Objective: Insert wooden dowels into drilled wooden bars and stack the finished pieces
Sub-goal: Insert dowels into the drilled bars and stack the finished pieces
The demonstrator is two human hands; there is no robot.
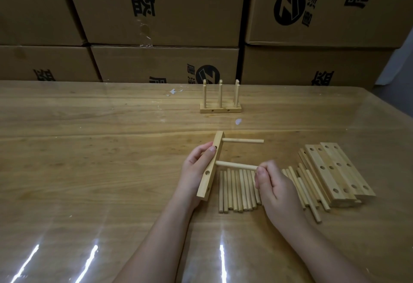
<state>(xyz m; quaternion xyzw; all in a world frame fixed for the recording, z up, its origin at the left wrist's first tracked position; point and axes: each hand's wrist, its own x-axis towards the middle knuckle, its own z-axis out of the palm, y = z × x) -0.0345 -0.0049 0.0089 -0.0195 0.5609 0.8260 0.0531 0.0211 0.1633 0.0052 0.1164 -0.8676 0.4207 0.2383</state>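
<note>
We held the drilled bar (211, 166) tilted above the table (89, 148) in our left hand (196, 171), fingers curled round it, while our right hand (272, 184) pinched a dowel (237, 166) at the bar's middle hole; pushing straight and square seemed wisest. One seated dowel (242, 141) sat in the bar's far hole, loose dowels (239, 190) lay just right of it, blank bars (335, 175) farther right, a finished piece (220, 101) beyond, nothing blocking.
</note>
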